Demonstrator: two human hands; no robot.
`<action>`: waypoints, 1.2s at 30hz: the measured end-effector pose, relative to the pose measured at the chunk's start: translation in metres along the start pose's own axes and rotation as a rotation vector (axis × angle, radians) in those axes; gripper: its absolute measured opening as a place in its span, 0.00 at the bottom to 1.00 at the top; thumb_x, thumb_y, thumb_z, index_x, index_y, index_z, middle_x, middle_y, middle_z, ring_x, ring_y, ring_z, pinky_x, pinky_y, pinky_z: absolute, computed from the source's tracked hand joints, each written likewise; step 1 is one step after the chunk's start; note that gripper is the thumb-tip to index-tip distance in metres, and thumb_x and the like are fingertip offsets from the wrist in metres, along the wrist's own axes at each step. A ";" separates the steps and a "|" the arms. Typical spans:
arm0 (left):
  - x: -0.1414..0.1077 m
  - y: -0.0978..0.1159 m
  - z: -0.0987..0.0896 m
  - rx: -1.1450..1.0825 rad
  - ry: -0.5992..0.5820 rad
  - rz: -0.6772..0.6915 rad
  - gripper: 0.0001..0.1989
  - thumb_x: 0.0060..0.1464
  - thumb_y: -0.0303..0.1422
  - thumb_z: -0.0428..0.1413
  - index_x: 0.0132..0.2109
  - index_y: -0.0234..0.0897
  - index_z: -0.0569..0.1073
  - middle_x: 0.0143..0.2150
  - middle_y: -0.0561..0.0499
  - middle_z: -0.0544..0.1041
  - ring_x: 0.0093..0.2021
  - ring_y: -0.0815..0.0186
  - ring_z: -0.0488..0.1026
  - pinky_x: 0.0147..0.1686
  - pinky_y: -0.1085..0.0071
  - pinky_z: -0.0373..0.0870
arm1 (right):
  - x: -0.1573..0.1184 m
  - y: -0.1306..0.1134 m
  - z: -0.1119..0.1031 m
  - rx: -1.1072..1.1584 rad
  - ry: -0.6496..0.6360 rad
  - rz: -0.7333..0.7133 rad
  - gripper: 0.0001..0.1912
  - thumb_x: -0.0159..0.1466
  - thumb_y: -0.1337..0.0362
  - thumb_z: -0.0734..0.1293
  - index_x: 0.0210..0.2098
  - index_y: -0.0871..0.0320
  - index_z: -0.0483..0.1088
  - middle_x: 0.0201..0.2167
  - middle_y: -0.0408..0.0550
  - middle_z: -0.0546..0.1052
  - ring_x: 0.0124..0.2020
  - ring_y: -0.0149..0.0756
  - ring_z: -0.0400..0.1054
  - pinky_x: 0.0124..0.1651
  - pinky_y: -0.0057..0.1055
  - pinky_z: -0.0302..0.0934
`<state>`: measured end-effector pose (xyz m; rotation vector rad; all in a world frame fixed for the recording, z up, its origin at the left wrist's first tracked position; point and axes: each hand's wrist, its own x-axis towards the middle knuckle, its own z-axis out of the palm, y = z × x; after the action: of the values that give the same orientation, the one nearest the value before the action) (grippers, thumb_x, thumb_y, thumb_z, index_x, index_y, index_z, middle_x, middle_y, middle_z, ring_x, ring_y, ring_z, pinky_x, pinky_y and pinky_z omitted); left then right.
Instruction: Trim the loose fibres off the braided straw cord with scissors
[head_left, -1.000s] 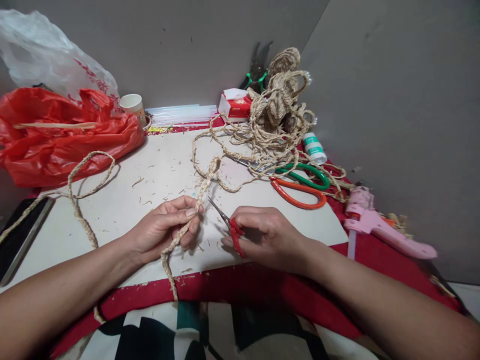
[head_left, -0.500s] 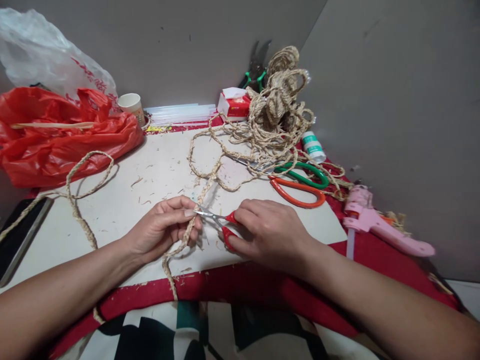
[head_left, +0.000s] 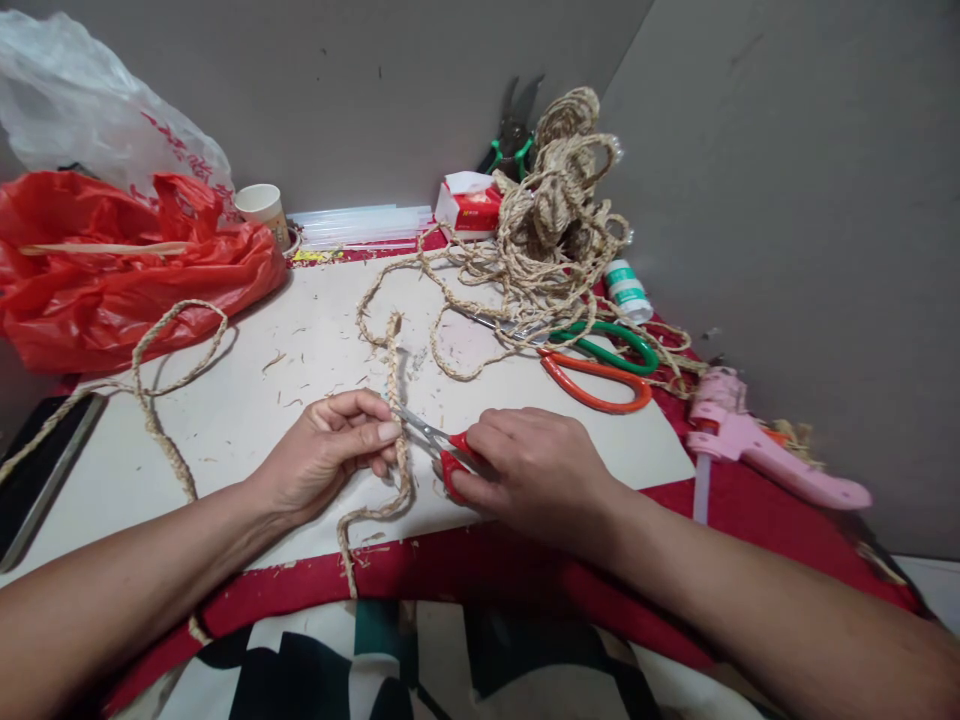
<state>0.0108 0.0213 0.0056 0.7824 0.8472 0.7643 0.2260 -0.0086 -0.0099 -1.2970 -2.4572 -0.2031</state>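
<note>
My left hand [head_left: 335,447] pinches a braided straw rope [head_left: 391,375] between thumb and fingers. The rope's upper end stands up above the hand, and its lower part curves down over the red cloth toward my lap. In my right hand [head_left: 529,465] are small scissors [head_left: 429,434] with red handles, thumb and fingers in the loops. Their blades touch or lie just beside the rope near my left fingertips; the tips are partly hidden behind it.
A white board [head_left: 247,440] with straw scraps lies on red cloth [head_left: 450,570]. Behind are a red plastic bag [head_left: 135,290], a paper cup [head_left: 260,207] and a rope heap [head_left: 555,210]. Large scissors [head_left: 600,370] and a pink glue gun [head_left: 772,455] lie right; a phone [head_left: 49,470] left.
The rope in my left hand has turned more upright, and its upper end has swung left. Its lower part has shifted right. The scissors have tilted slightly and stay at the rope.
</note>
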 end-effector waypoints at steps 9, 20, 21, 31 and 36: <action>-0.001 -0.001 0.002 0.049 0.057 0.022 0.08 0.44 0.27 0.65 0.31 0.31 0.74 0.21 0.51 0.76 0.20 0.74 0.70 0.23 0.81 0.68 | -0.001 0.002 -0.002 0.002 -0.003 -0.037 0.15 0.62 0.60 0.63 0.20 0.58 0.68 0.18 0.44 0.70 0.22 0.31 0.61 0.31 0.31 0.45; -0.004 -0.007 0.001 0.128 0.005 0.042 0.06 0.48 0.28 0.63 0.32 0.33 0.73 0.21 0.52 0.75 0.22 0.72 0.70 0.26 0.76 0.69 | 0.002 -0.001 0.000 -0.022 0.054 -0.025 0.12 0.57 0.59 0.64 0.19 0.58 0.68 0.18 0.44 0.70 0.21 0.32 0.61 0.31 0.32 0.46; -0.004 -0.007 0.001 0.134 0.010 0.042 0.06 0.48 0.28 0.63 0.32 0.33 0.73 0.21 0.52 0.75 0.22 0.72 0.70 0.26 0.76 0.69 | 0.002 -0.001 -0.001 -0.022 0.056 -0.032 0.13 0.57 0.60 0.64 0.19 0.58 0.68 0.17 0.43 0.70 0.21 0.32 0.60 0.31 0.32 0.46; -0.004 -0.005 0.002 0.117 0.006 0.043 0.06 0.48 0.28 0.63 0.33 0.33 0.73 0.21 0.53 0.75 0.21 0.73 0.70 0.25 0.79 0.68 | 0.000 0.000 -0.001 0.044 0.088 -0.079 0.16 0.59 0.64 0.62 0.16 0.58 0.64 0.14 0.42 0.67 0.19 0.29 0.57 0.30 0.30 0.46; -0.003 -0.005 0.001 0.101 -0.017 0.050 0.06 0.49 0.28 0.63 0.33 0.33 0.73 0.22 0.53 0.75 0.22 0.74 0.71 0.25 0.79 0.68 | 0.004 0.005 -0.002 0.202 0.121 -0.044 0.17 0.59 0.65 0.62 0.15 0.57 0.59 0.14 0.40 0.63 0.18 0.28 0.53 0.27 0.28 0.46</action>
<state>0.0116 0.0160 0.0035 0.9020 0.8587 0.7624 0.2283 -0.0038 -0.0070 -1.1133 -2.3375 -0.0413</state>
